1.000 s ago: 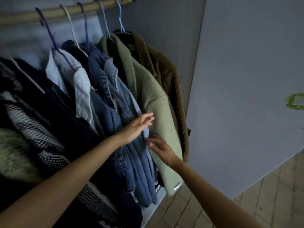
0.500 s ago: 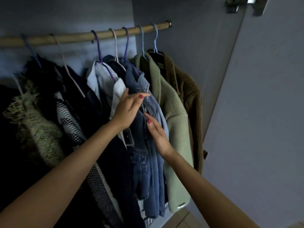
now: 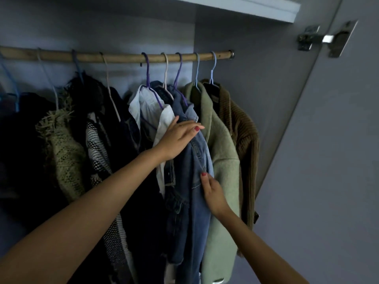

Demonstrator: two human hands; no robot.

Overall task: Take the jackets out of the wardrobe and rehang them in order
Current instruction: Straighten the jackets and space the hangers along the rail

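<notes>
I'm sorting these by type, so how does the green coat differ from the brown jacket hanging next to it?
The green coat is pale sage with a smooth, felt-like face; the brown jacket is ribbed like corduroy. The green coat hangs in front and covers most of the brown jacket, which sits last on the rail, nearest the wardrobe's side wall. Both hang on light blue hangers, and neither hand touches the brown jacket.

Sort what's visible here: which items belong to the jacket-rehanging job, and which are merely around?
Part of the job:
blue denim jacket, touched by left hand and right hand
pale green wool coat
brown ribbed corduroy jacket
wooden hanging rail

Merely around:
fringed olive knit garment
metal door hinge
white shelf edge
</notes>
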